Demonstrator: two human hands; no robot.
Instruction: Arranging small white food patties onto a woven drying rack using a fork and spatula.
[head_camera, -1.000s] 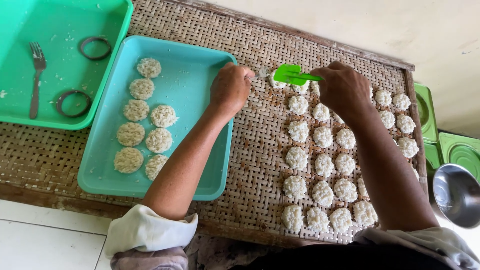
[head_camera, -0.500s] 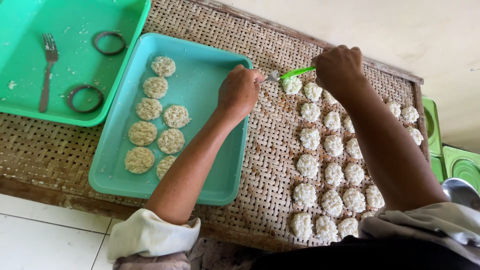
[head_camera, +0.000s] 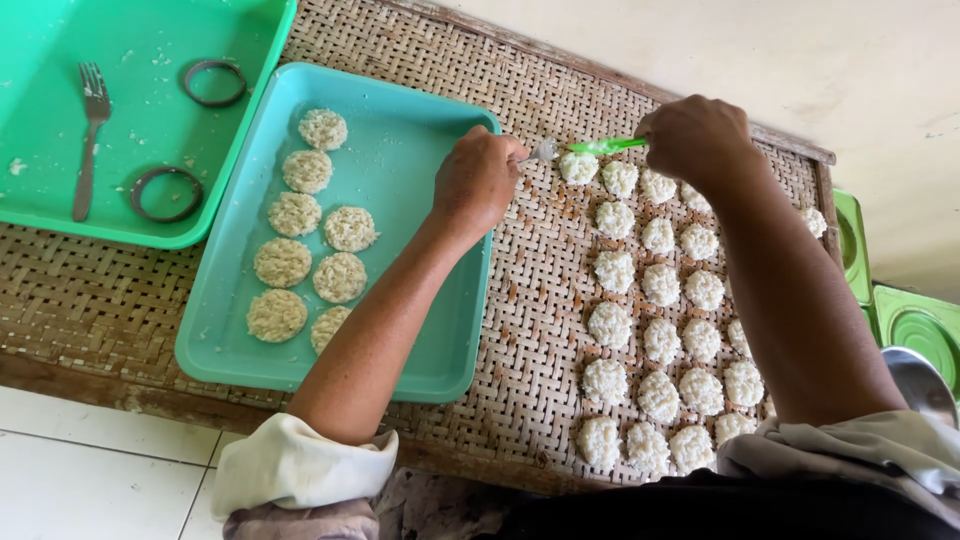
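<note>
1. This looks like a home or small-scale food-making spot, with the work laid out low, close to the floor.
2. A woven bamboo mat (head_camera: 520, 300) in a rough wooden frame serves as the work surface, resting on white floor tiles (head_camera: 90, 470) beside a plain pale wall (head_camera: 800, 60).
3. Rows of white rice cakes (head_camera: 660, 340) lie spread on the mat.
4. A turquoise plastic tray (head_camera: 420, 150) holds more patties; a green tray (head_camera: 40, 215) holds a fork (head_camera: 88, 150) and ring moulds (head_camera: 165, 193).
</note>
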